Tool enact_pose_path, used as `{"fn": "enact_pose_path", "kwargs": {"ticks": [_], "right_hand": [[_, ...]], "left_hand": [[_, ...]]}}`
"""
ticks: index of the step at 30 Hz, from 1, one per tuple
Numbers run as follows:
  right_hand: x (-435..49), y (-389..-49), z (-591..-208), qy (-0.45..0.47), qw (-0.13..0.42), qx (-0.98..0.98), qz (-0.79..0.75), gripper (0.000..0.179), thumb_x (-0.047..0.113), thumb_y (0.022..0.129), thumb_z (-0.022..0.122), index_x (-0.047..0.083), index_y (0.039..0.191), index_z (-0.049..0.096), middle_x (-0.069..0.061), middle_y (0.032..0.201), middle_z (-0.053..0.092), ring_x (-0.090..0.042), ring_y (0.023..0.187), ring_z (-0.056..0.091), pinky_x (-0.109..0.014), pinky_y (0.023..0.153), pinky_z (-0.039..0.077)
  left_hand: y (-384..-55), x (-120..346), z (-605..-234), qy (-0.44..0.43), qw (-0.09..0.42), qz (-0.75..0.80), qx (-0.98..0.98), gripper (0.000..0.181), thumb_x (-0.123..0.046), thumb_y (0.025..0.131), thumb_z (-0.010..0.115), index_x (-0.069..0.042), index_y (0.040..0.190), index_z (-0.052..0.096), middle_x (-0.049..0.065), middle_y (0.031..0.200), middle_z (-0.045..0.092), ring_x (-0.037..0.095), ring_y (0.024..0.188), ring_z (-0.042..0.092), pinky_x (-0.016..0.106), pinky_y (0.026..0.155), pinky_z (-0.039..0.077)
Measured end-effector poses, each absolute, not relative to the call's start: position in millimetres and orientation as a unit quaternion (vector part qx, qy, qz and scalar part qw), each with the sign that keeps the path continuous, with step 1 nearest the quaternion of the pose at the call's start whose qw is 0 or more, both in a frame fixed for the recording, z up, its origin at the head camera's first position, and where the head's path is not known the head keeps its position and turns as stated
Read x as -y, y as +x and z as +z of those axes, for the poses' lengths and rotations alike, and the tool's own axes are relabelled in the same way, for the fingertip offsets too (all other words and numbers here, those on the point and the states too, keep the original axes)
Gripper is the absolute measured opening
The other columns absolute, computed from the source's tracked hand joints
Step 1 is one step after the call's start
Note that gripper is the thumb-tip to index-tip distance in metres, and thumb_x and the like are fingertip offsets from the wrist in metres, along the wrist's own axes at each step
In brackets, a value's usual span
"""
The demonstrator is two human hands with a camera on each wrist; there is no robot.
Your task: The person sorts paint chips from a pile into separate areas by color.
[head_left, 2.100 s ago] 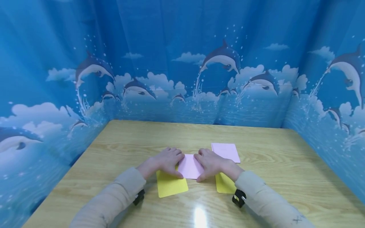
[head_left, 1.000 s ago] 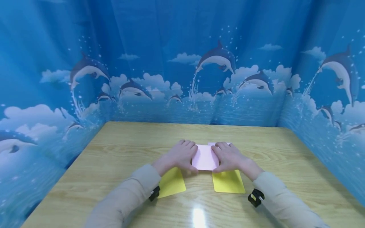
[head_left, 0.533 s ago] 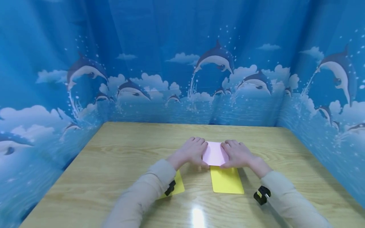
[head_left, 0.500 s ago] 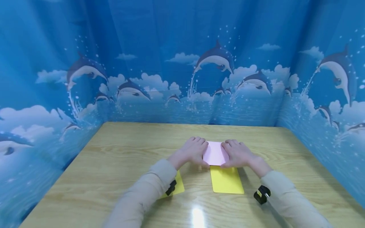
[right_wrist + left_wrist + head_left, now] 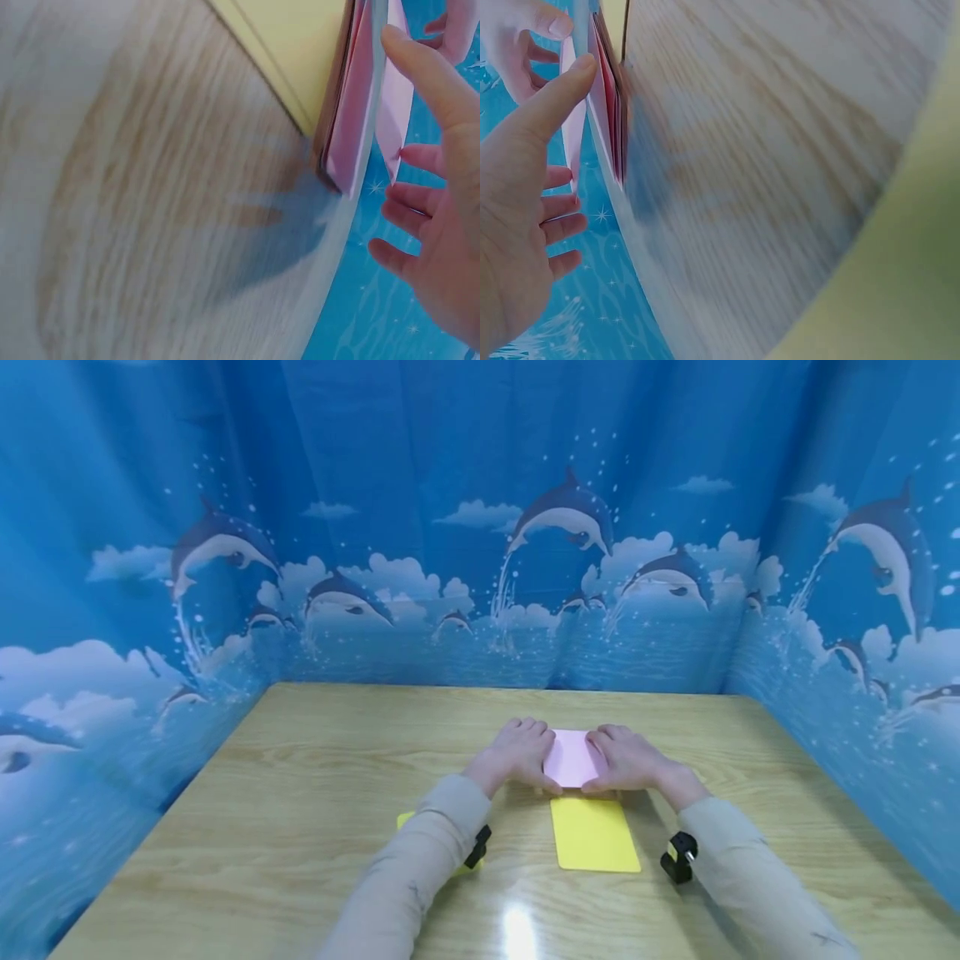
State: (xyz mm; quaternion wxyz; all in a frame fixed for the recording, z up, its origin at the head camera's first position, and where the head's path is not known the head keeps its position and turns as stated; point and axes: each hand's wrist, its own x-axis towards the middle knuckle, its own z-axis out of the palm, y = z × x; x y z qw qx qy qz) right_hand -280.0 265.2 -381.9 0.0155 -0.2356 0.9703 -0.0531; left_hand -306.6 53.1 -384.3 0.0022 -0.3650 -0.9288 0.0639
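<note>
A square sheet of pink paper [image 5: 573,760] is held between both hands in the head view. My left hand [image 5: 521,752] grips its left side, thumb at the near edge and fingers farther back. On the right side my right hand [image 5: 630,760] holds it the same way. Both wrist views show this pink sheet [image 5: 573,139] raised over a stack of pink paper [image 5: 349,127] on the table; from the head the stack is hidden. A yellow sheet [image 5: 596,835] with rounded corners lies just in front of the hands.
Another yellow sheet [image 5: 406,818] lies to the left, mostly covered by the left sleeve [image 5: 420,868]. The wooden table [image 5: 322,760] ends at a blue dolphin-print curtain [image 5: 420,485] at the back and sides. A dark wrist device [image 5: 678,857] sits on the right wrist.
Both hands have carried the pink sheet rightward and away from me, from between the yellow sheets to over the pink stack. The left sleeve now covers most of the left yellow sheet.
</note>
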Motion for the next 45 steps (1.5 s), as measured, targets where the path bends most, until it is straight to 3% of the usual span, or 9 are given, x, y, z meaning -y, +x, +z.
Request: {"fn": "enact_pose_path", "kwargs": {"ticks": [31,45], "right_hand": [[-271.8,-293.2,-391.8,-0.187,0.078,-0.976,-0.084,0.094,0.06,0.073,0.066,-0.002,0.137,0.037,-0.028,0.135,0.036,-0.043,0.121,0.036,-0.059,0.096,0.032],[-274.2,-282.7,-382.2,-0.221,0.01,-0.974,-0.044,0.086,0.057,0.077,0.063,-0.005,0.133,0.042,-0.029,0.129,0.043,-0.044,0.117,0.04,-0.061,0.093,0.034]], "left_hand": [[-313.5,-67.4,-394.5,-0.337,-0.054,0.034,0.939,0.089,-0.073,0.073,0.054,-0.015,0.139,0.039,0.005,0.132,0.044,0.02,0.118,0.04,0.037,0.105,0.028],[-307.3,-40.7,-385.0,-0.339,0.008,0.043,0.94,0.083,-0.072,0.075,0.053,-0.01,0.129,0.048,0.007,0.124,0.049,0.022,0.116,0.042,0.039,0.103,0.03]]}}
